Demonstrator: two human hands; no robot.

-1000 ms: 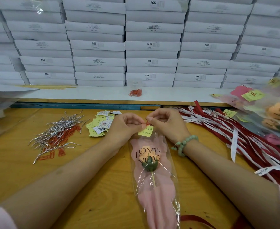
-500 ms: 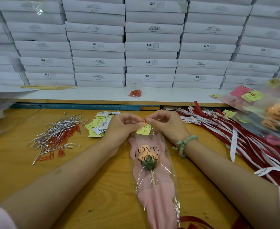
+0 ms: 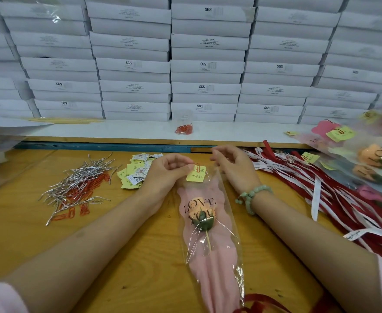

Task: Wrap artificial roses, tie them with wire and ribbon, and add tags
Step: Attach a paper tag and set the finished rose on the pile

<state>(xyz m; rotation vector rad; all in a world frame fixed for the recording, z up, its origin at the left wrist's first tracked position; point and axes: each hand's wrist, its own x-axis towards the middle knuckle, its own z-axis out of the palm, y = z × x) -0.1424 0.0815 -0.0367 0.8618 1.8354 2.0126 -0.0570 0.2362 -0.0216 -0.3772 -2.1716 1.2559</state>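
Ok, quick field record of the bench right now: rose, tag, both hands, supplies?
rose: wrapped rose in clear LOVE YOU sleeve, flat on wooden table, bloom end away from the person
tag: yellow tag at sleeve top, red paper clip on its upper edge
left hand: pinches the tag's upper left corner by the clip
right hand: fingers loosely curled beside sleeve top; contact unclear
left of rose: silver wire ties, spare tags
right of rose: red and white ribbons, finished roses

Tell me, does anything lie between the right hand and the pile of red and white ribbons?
Nothing visible does. The right hand hovers by the wrapped rose's top, and the nearest ribbons lie on the table just right of it. The left hand pinches the yellow tag.
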